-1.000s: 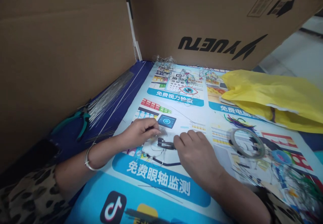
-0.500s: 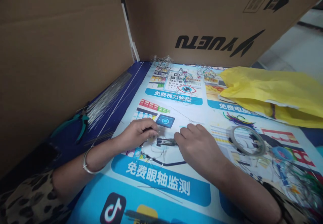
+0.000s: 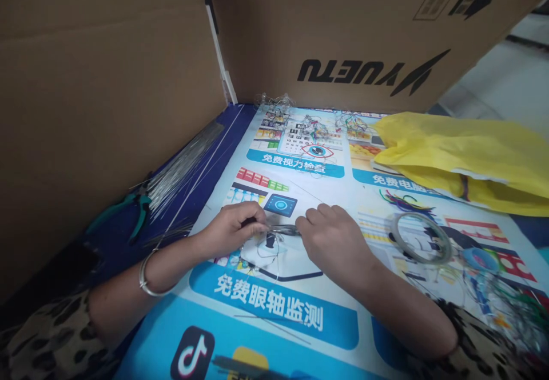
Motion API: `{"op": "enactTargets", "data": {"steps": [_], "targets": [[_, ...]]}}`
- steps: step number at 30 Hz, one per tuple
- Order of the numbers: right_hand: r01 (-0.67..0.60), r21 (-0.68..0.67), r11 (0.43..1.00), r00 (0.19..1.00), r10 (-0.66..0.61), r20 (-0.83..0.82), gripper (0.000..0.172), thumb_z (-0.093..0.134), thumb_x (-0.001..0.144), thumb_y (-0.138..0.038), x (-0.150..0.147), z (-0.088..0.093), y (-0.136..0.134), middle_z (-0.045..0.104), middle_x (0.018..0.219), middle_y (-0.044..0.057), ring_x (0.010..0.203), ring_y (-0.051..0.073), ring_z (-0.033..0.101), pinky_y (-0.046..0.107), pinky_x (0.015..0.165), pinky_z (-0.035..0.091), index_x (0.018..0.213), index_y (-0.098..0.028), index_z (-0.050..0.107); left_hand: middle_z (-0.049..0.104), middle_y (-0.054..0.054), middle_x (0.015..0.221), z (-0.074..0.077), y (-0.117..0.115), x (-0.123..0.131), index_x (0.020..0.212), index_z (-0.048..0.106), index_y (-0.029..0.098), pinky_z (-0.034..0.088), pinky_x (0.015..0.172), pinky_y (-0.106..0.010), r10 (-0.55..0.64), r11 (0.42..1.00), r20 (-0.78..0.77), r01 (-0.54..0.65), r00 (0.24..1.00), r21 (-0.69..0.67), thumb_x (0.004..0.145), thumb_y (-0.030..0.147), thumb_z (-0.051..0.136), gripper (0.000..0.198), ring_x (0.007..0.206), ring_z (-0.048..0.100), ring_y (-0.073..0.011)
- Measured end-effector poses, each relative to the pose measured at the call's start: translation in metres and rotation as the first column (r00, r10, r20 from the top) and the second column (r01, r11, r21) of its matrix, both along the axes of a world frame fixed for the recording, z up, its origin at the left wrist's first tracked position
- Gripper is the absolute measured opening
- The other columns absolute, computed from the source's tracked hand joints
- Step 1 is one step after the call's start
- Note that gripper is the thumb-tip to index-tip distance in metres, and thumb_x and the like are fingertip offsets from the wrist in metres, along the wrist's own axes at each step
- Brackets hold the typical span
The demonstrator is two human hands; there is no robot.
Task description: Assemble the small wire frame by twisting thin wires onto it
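Head view; clock directions are taken from the pliers. The right hand point(image 3: 332, 243) is closed around the pliers point(image 3: 286, 230), whose tips meet the fingertips of the left hand point(image 3: 235, 228). The left grip is pinched and appears to hold the wire point(image 3: 277, 250), which hangs in loops at seven o'clock beside a pale bead point(image 3: 256, 269). Work is judged part-way: loops are formed, but whether the ends are fastened cannot be told. Straight wires point(image 3: 184, 163) at ten o'clock lie unworked; tangled loops point(image 3: 317, 131) at twelve may be finished pieces or scrap.
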State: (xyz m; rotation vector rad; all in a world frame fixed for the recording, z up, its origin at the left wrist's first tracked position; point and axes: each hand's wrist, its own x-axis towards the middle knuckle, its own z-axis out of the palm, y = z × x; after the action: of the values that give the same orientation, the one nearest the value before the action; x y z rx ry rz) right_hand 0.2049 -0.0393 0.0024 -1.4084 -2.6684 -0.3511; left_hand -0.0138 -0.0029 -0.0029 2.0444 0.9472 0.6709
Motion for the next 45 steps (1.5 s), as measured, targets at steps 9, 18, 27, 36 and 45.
{"op": "enactTargets", "data": {"steps": [9, 18, 27, 36, 45], "targets": [[0.015, -0.057, 0.998, 0.998, -0.011, 0.062, 0.014, 0.049, 0.079, -0.008, -0.014, 0.012, -0.005, 0.060, 0.070, 0.005, 0.068, 0.020, 0.048, 0.032, 0.061, 0.021, 0.073, -0.017, 0.058, 0.058, -0.002, 0.072, -0.002, -0.002, 0.000, 0.073, 0.054, 0.015, 0.043, 0.064, -0.024, 0.002, 0.999, -0.020, -0.001, 1.000, 0.049, 0.083, 0.024, 0.052, 0.014, 0.067, 0.052, -0.0110], [0.091, -0.156, 0.984, 0.986, -0.067, 0.156, 0.015, 0.049, 0.075, -0.004, -0.026, 0.023, -0.009, 0.059, 0.070, 0.007, 0.066, 0.020, 0.051, 0.032, 0.057, 0.021, 0.074, -0.016, 0.057, 0.059, -0.001, 0.069, -0.003, -0.002, 0.001, 0.073, 0.054, 0.015, 0.043, 0.059, -0.023, 0.032, 0.992, -0.069, -0.023, 0.997, 0.126, 0.082, 0.025, 0.052, 0.014, 0.062, 0.053, -0.0098], [0.126, -0.174, 0.977, 0.974, -0.088, 0.207, 0.015, 0.048, 0.073, -0.004, -0.029, 0.022, -0.010, 0.059, 0.069, 0.007, 0.065, 0.020, 0.052, 0.031, 0.055, 0.022, 0.075, -0.016, 0.055, 0.058, 0.000, 0.068, -0.003, -0.003, 0.001, 0.071, 0.053, 0.016, 0.042, 0.057, -0.021, 0.058, 0.994, -0.103, -0.048, 0.993, 0.101, 0.081, 0.023, 0.051, 0.012, 0.060, 0.051, -0.0089], [0.195, -0.107, 0.975, 0.959, -0.166, 0.230, 0.017, 0.043, 0.074, -0.003, -0.037, 0.014, -0.015, 0.058, 0.068, 0.009, 0.064, 0.024, 0.053, 0.032, 0.055, 0.025, 0.076, -0.015, 0.055, 0.057, 0.001, 0.063, -0.003, -0.006, 0.006, 0.068, 0.052, 0.016, 0.040, 0.055, -0.021, 0.152, 0.981, -0.121, -0.135, 0.981, 0.136, 0.080, 0.025, 0.052, 0.016, 0.057, 0.049, -0.0085], [0.225, -0.109, 0.968, 0.953, -0.195, 0.233, 0.017, 0.044, 0.073, -0.003, -0.041, 0.012, -0.014, 0.058, 0.067, 0.011, 0.063, 0.026, 0.054, 0.032, 0.054, 0.026, 0.076, -0.015, 0.056, 0.056, 0.002, 0.059, -0.002, -0.007, 0.009, 0.065, 0.052, 0.016, 0.038, 0.052, -0.020, 0.207, 0.973, -0.126, -0.190, 0.970, 0.133, 0.079, 0.025, 0.053, 0.017, 0.055, 0.048, -0.0081]]}}
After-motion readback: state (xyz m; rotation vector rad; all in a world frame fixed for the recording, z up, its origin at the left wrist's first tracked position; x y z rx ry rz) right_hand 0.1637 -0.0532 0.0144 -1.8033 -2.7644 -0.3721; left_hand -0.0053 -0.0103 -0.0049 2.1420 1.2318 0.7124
